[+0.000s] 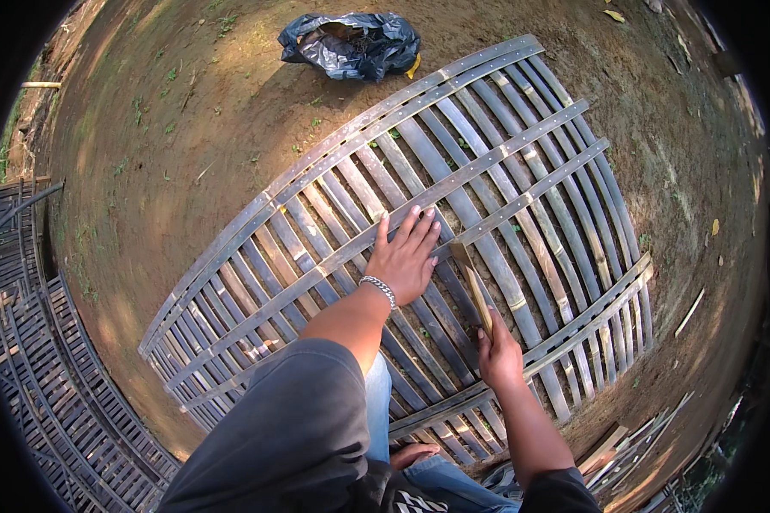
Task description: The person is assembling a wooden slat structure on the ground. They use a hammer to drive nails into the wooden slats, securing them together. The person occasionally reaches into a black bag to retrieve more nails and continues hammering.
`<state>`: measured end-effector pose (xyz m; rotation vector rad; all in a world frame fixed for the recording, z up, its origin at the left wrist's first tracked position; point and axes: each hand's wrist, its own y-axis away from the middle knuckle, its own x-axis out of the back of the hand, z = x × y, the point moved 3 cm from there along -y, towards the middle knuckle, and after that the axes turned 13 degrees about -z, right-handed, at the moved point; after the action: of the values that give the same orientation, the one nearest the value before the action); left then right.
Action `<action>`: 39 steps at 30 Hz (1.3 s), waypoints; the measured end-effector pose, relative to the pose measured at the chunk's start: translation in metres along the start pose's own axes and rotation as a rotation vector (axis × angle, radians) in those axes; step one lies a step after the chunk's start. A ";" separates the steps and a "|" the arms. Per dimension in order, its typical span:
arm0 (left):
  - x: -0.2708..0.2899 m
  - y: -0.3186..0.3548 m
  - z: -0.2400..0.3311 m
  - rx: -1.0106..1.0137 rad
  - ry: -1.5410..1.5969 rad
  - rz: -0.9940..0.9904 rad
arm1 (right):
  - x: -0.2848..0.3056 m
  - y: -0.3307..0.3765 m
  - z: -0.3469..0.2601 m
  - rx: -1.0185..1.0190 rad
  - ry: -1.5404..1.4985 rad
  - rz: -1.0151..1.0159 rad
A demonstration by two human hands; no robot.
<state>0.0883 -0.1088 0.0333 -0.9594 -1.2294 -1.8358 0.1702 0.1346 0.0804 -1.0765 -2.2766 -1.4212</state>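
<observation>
A large panel of grey bamboo slats (522, 154), tied with cross strips, lies flat on bare earth. My left hand (406, 256) rests flat on the slats near the panel's middle, fingers spread, a metal bracelet on the wrist. My right hand (498, 355) grips the handle of a knife (472, 282) with a broad blade; the blade points away from me and lies against a slat just right of my left hand. My knee in dark trousers and one bare foot show at the bottom edge.
A crumpled black plastic bag (351, 43) lies on the dirt beyond the panel. Stacked slat panels (34, 342) fill the left edge. Loose bamboo strips (633, 445) lie at the lower right.
</observation>
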 end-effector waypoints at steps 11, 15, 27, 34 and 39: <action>-0.003 0.003 -0.001 0.003 -0.005 0.015 | -0.004 0.015 0.013 0.112 -0.353 0.269; -0.001 0.000 0.004 -0.009 0.005 -0.026 | -0.020 -0.022 0.004 0.021 -0.937 0.221; 0.002 0.012 -0.023 -0.170 0.389 0.151 | -0.040 -0.078 -0.033 -0.039 -1.259 0.443; 0.047 -0.008 -0.142 0.167 0.346 0.711 | -0.038 -0.074 -0.034 -0.058 -1.175 0.439; 0.090 -0.051 -0.212 0.212 0.481 0.783 | -0.038 -0.077 -0.037 -0.097 -1.214 0.423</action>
<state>-0.0380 -0.3080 0.0338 -0.6799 -0.6019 -1.1784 0.1366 0.0661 0.0258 -2.7825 -2.2857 -0.7288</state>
